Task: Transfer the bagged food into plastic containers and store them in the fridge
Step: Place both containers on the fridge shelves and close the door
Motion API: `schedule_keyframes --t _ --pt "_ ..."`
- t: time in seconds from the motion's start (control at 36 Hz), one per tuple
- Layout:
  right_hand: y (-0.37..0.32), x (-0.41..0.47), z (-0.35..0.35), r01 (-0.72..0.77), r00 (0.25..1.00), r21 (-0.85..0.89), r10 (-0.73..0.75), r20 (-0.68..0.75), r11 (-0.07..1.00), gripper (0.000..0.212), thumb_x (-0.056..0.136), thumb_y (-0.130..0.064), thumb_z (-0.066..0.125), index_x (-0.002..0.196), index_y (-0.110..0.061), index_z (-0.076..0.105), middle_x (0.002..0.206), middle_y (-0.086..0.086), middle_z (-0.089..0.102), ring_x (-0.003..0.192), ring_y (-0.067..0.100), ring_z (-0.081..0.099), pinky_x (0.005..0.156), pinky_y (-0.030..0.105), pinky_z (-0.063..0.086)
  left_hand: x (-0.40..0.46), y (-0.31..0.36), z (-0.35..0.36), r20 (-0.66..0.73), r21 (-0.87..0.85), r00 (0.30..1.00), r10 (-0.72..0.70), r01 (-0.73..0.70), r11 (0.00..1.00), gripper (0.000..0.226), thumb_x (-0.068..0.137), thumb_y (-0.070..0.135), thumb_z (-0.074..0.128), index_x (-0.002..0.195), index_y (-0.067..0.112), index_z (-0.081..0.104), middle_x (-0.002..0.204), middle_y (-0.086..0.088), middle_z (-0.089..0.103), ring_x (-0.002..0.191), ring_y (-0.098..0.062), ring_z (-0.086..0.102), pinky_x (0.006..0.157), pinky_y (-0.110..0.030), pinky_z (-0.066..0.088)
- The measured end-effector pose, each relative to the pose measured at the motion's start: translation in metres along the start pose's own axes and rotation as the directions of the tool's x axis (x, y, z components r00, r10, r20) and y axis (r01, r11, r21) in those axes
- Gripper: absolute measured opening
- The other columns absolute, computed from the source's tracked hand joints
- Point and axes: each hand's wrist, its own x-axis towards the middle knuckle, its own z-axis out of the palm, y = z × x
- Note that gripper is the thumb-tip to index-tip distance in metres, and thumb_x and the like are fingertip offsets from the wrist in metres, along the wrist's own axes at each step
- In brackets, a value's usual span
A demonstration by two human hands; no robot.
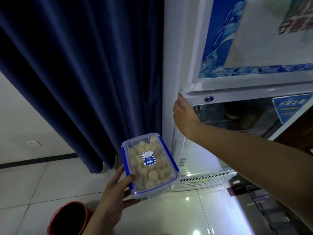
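**Lidded container held before fridge door**

Right hand (183,116): fingers curled round the left edge of the lower glass fridge door (240,116), clamped on its frame. Open tiled floor (169,217) lies below both hands; blue curtain (84,73) hangs left of the fingers.

Left hand (115,199): fingers spread, clamped on the near corner of the plastic container (149,165). Lid latched with blue clips; pale round food pieces fill it. Red bucket (71,217) below the wrist.
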Motion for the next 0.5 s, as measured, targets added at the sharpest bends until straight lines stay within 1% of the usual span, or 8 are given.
schedule_keyframes --t 0.08,0.19,0.28,0.36,0.42,0.44,0.47,0.5 --pt "-0.003 -0.004 -0.005 -0.001 1.000 -0.006 0.001 0.000 1.000 0.047 0.100 -0.040 0.042 0.139 -0.018 0.051 0.143 0.011 0.047 0.136 0.035 0.033 0.116 0.058 0.012 0.003 -0.001 -0.005 -0.001 0.004 1.000 0.003 -0.003 1.000 0.062 0.085 0.018 0.071 0.141 0.035 0.050 0.114 -0.011 0.071 0.101 -0.039 0.069 0.088 -0.061 0.056" --pt "-0.009 -0.018 -0.017 -0.002 1.000 0.042 0.002 0.001 0.999 0.044 0.098 -0.041 0.045 0.134 -0.019 0.057 0.137 0.013 0.050 0.129 0.036 0.036 0.112 0.057 0.019 0.005 -0.003 -0.012 0.006 0.013 1.000 0.005 -0.005 1.000 0.062 0.086 0.018 0.071 0.142 0.035 0.050 0.114 -0.011 0.071 0.100 -0.037 0.070 0.085 -0.058 0.058" --pt "-0.020 -0.053 -0.021 0.058 0.998 0.114 -0.057 -0.008 0.992 0.040 0.097 -0.035 0.050 0.131 -0.016 0.059 0.133 0.014 0.051 0.124 0.036 0.039 0.112 0.057 0.021 0.008 -0.006 -0.017 0.017 0.008 1.000 -0.006 0.006 1.000 0.069 0.077 0.022 0.075 0.141 0.033 0.051 0.112 -0.012 0.073 0.097 -0.037 0.072 0.081 -0.055 0.059" --pt "-0.030 -0.107 -0.023 0.100 0.995 0.294 -0.098 -0.022 0.951 0.034 0.096 -0.031 0.053 0.124 -0.017 0.066 0.124 0.013 0.055 0.117 0.037 0.040 0.110 0.062 0.018 0.016 -0.010 -0.016 0.035 0.020 0.999 -0.009 0.008 1.000 0.058 0.084 0.019 0.071 0.139 0.030 0.053 0.110 -0.012 0.074 0.097 -0.038 0.072 0.084 -0.058 0.058" --pt "-0.044 -0.147 -0.019 0.130 0.991 0.528 -0.091 -0.100 0.839 0.034 0.086 -0.030 0.064 0.117 -0.017 0.070 0.116 0.013 0.060 0.115 0.038 0.044 0.108 0.066 0.016 0.023 -0.013 -0.012 0.062 0.041 0.998 -0.015 0.012 0.999 0.052 0.089 0.018 0.068 0.137 0.029 0.055 0.110 -0.011 0.075 0.099 -0.036 0.072 0.086 -0.059 0.057" --pt "-0.051 -0.169 -0.017 0.131 0.988 0.643 -0.046 -0.148 0.755 0.036 0.079 -0.031 0.069 0.113 -0.017 0.071 0.112 0.012 0.063 0.113 0.039 0.049 0.106 0.068 0.020 0.027 -0.016 -0.008 0.075 0.057 0.997 -0.023 0.018 0.998 0.050 0.089 0.019 0.068 0.137 0.029 0.056 0.110 -0.010 0.075 0.100 -0.035 0.071 0.087 -0.059 0.057" --pt "-0.061 -0.191 -0.013 0.120 0.983 0.742 0.024 -0.180 0.659 0.039 0.074 -0.035 0.071 0.109 -0.019 0.071 0.108 0.009 0.066 0.109 0.038 0.055 0.103 0.068 0.028 0.031 -0.018 -0.004 0.087 0.073 0.996 -0.030 0.024 0.997 0.050 0.090 0.019 0.068 0.138 0.029 0.056 0.109 -0.009 0.076 0.100 -0.034 0.071 0.088 -0.059 0.056" --pt "-0.072 -0.213 -0.008 0.105 0.979 0.834 0.093 -0.183 0.541 0.038 0.075 -0.041 0.069 0.107 -0.022 0.071 0.105 0.004 0.068 0.106 0.033 0.059 0.098 0.063 0.038 0.034 -0.021 0.000 0.098 0.086 0.994 -0.039 0.030 0.996 0.051 0.090 0.019 0.067 0.139 0.030 0.056 0.109 -0.008 0.076 0.101 -0.033 0.071 0.089 -0.059 0.056"
